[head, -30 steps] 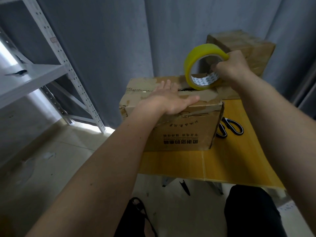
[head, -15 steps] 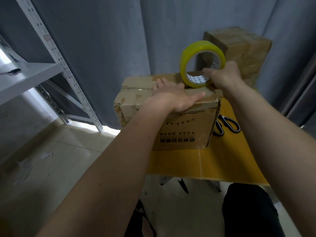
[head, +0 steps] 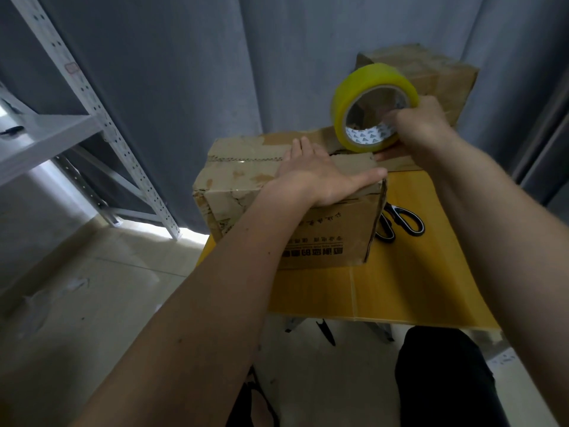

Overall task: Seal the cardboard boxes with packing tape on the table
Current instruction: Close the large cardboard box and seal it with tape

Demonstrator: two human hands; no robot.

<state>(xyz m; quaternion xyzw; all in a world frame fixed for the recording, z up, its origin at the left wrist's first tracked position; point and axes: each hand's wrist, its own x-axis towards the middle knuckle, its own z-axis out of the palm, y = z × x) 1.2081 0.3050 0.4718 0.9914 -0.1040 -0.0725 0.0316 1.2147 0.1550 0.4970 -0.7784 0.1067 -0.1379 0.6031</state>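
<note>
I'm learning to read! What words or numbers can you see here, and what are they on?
Near cardboard box, front face: printed characters, upside down from this view and too blurred to read.
Packing tape roll, inner core: a small repeated printed logo, too small to read.
Far cardboard box: no print visible.
Scissors: no markings visible.

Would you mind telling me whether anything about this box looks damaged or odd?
Yes: the cardboard box under the left hand is worn, with torn top flap edges, peeled patches and a cracked near-left corner. Its printed text also reads upside down.
</note>
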